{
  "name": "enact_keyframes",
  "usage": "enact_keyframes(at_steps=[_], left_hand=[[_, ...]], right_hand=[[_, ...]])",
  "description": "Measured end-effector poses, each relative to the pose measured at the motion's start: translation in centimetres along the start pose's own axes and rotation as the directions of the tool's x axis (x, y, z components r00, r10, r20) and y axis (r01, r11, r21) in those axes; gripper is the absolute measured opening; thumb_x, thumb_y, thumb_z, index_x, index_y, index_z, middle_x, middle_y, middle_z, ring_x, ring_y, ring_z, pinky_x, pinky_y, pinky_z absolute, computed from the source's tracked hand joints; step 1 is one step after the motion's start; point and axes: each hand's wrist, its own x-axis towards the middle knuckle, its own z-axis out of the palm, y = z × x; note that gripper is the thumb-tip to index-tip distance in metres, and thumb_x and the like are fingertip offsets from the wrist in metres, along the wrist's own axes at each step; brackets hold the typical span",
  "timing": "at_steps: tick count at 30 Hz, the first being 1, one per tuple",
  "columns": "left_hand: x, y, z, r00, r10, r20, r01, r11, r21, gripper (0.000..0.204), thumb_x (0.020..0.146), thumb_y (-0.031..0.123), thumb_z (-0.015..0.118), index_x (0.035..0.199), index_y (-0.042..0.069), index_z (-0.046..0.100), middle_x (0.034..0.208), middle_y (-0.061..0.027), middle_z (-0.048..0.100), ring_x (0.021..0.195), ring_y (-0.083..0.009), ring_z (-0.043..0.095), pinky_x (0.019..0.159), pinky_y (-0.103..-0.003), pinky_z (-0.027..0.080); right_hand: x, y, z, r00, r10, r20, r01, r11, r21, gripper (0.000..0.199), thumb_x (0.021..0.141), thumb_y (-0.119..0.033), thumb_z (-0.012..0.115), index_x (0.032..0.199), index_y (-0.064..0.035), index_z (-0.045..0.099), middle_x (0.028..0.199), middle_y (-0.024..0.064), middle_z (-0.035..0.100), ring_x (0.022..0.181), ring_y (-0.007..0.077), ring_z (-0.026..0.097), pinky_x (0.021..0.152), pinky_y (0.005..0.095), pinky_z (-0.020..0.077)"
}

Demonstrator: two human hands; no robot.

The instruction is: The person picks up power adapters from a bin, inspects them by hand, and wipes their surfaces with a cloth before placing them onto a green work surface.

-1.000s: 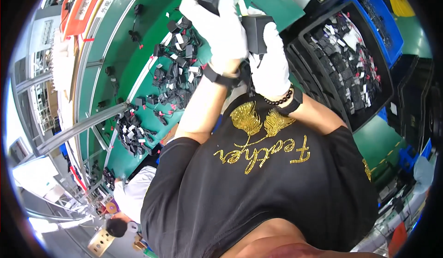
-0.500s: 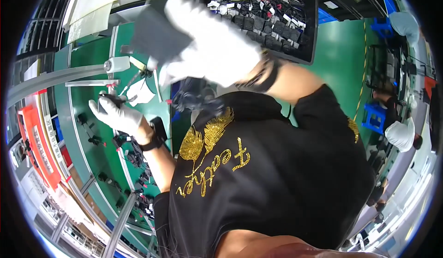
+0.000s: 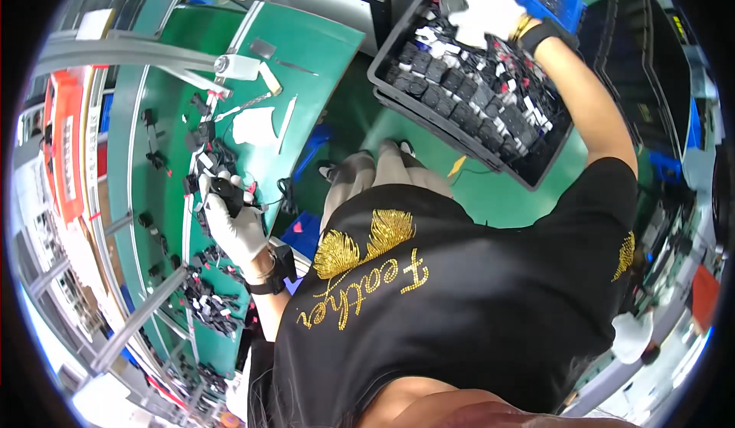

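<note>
Since a moment ago, my right hand (image 3: 481,3) has swung over into the black crate (image 3: 459,133) of small black parts, grip unclear; my left hand (image 3: 233,225) clutches a black part (image 3: 227,191) above the green counter (image 3: 164,122).

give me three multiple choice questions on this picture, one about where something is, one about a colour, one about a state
1. Where is the right hand?
A. in the dark crate of small black parts
B. on the green bench
C. in the lap

2. What colour is the bench top?
A. red
B. green
C. white

3. How is the left hand?
A. flat and empty
B. out of view
C. closed around a small black part

Answers: 1 A, the white glove reaches into the crate. 2 B, its bare surface is green. 3 C, the gloved fingers wrap the part over the bench.
</note>
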Motion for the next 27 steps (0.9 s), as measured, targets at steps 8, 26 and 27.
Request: enact_keyframes(at_steps=[8,26,27], left_hand=[[-1.2,0.0,0.5,0.993,-0.037,-0.116,0.038,0.999,0.003,0.042,0.091,0.028,0.056,0.124,0.005,0.046,0.103,-0.0076,0.056,0.086,-0.0186,0.052,0.076,-0.033,0.044],[6.1,-0.3,-5.3,0.934,-0.357,0.015,0.273,0.685,-0.676,0.037,0.095,0.035,0.046,0.119,0.008,0.049,0.099,-0.0106,0.059,0.073,-0.0205,0.059,0.054,-0.027,0.048],[6.9,0.0,-5.9,0.927,-0.349,0.138,0.334,0.599,-0.728,0.038,0.095,0.038,0.044,0.118,0.008,0.049,0.096,-0.0108,0.06,0.068,-0.0201,0.058,0.051,-0.027,0.048]], right_hand=[[-4.0,2.4,12.5,0.815,-0.239,0.528,0.283,0.959,-0.004,0.065,0.069,-0.011,0.059,0.132,-0.0146,0.042,0.125,0.0086,0.049,0.115,0.0277,0.046,0.096,0.0413,0.0357],[16.9,-20.7,5.0,0.98,0.002,0.201,-0.125,0.79,0.6,0.035,0.085,-0.016,0.06,0.119,-0.0051,0.057,0.113,0.013,0.061,0.101,0.0272,0.059,0.089,0.0333,0.0455],[19.8,-23.6,6.4,0.966,-0.057,0.252,-0.137,0.713,0.688,0.035,0.086,-0.014,0.057,0.12,-0.006,0.056,0.112,0.0123,0.061,0.099,0.026,0.06,0.087,0.0324,0.0461]])
